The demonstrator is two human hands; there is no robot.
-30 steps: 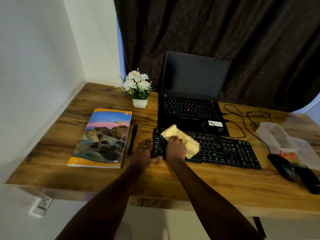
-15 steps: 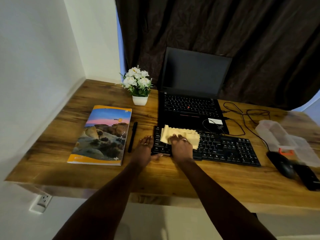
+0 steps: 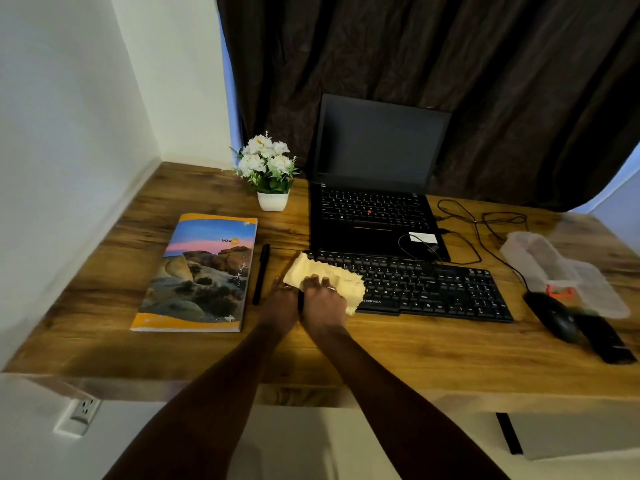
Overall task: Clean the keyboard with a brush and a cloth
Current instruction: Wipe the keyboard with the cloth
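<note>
The black keyboard [image 3: 426, 287] lies on the wooden desk [image 3: 415, 355] in front of the laptop. A pale yellow cloth [image 3: 346, 282] is spread over the keyboard's left end. My right hand [image 3: 323, 301] presses down on the cloth with its fingers bent into the fabric. Beside it, my left hand [image 3: 282, 299] rests at the keyboard's left edge, fingers on the desk and partly under the cloth's corner. A thin black pen-like stick [image 3: 261, 271] lies just left of the keyboard; whether it is the brush is unclear.
An open black laptop [image 3: 374, 216] stands behind the keyboard. A colourful book [image 3: 201, 271] and a potted white flower [image 3: 272, 188] lie to the left. To the right are cables [image 3: 485, 230], a clear plastic bag [image 3: 561, 271], a mouse [image 3: 554, 317] and a flat black device [image 3: 604, 341].
My right hand lowered the lifted cloth onto the keys, then slid it left to the keyboard's left end, close against my left hand. The left hand stayed put.
</note>
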